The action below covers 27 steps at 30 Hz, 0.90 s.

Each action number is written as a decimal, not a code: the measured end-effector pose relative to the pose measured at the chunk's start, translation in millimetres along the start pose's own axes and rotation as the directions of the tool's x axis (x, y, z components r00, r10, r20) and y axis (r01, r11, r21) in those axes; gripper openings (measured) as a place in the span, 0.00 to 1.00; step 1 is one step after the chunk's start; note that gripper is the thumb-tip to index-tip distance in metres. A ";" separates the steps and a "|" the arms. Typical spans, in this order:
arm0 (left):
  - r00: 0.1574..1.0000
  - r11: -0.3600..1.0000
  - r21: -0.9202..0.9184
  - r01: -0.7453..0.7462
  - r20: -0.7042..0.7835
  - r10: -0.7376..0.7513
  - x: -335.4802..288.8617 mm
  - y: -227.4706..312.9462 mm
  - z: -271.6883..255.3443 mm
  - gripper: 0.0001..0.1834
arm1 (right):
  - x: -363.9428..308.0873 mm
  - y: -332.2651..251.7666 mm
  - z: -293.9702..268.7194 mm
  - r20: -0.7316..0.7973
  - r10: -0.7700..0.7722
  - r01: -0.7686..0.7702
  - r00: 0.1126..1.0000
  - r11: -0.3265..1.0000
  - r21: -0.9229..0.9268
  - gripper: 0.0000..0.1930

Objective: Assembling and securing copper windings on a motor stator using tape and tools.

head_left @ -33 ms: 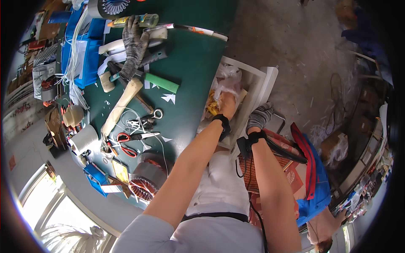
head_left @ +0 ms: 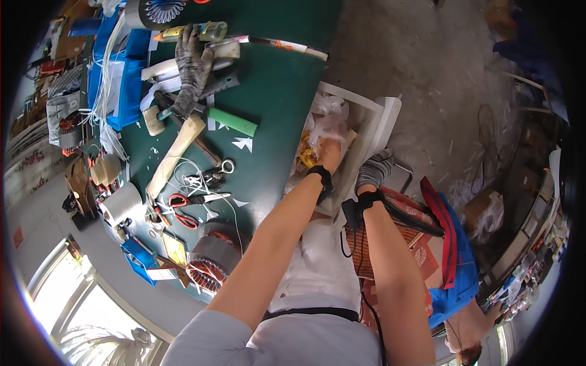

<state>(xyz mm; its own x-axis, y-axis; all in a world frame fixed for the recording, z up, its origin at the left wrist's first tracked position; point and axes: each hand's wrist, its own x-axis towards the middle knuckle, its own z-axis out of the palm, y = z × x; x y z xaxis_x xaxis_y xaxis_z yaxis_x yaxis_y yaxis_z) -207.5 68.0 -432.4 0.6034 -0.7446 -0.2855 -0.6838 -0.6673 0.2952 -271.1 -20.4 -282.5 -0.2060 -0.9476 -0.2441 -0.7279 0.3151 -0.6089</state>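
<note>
My bare left hand [head_left: 329, 152] reaches down into an open pale drawer [head_left: 390, 116] at the bench's right edge. Its fingers vanish under a crumpled clear plastic bag [head_left: 331, 107], so their grip is hidden. Beside the wrist in the drawer lies something yellow [head_left: 306, 157]. Just outside the drawer's front, my right hand [head_left: 376, 166] wears a grey striped knit glove, fingers curled together. Whatever may be within those fingers is hidden. Both wrists carry black straps.
On the green bench [head_left: 281, 110] lie an empty striped glove [head_left: 194, 73], a wooden-handled mallet [head_left: 177, 152], a green bar [head_left: 232, 122], red-handled scissors [head_left: 183, 210] and a copper-wound motor stator [head_left: 213, 256]. A red-patterned seat [head_left: 400, 235] stands right of my legs. Another person [head_left: 470, 329] is at lower right.
</note>
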 end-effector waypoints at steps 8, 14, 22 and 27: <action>0.985 0.999 0.011 -0.035 -0.167 0.036 6.3 22.9 5.7 0.09 | 7.3 10.6 -12.8 0.067 0.111 -0.110 0.992 0.994 -0.022 0.25; 0.994 0.996 -0.077 0.051 -0.090 -0.058 6.3 23.4 -24.2 0.09 | 6.8 14.5 -7.9 0.019 0.047 -0.046 0.999 0.998 -0.048 0.25; 0.983 0.965 -0.189 0.181 0.021 -0.180 1.5 29.7 -61.8 0.08 | 9.3 15.3 -5.7 -0.013 -0.025 0.024 1.000 0.999 -0.046 0.26; 0.877 0.489 -0.783 0.385 0.146 -0.458 -22.9 44.0 -109.2 0.07 | 13.2 18.8 -10.3 0.005 -0.029 0.029 1.000 0.990 -0.138 0.26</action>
<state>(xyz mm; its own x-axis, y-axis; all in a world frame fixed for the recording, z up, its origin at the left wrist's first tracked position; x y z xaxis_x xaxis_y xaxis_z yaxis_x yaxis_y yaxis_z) -206.6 53.8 -313.3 0.7823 -0.3452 -0.5184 0.2194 -0.6262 0.7481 -294.2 -27.5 -289.4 -0.1818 -0.9561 -0.2299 -0.8168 0.2770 -0.5061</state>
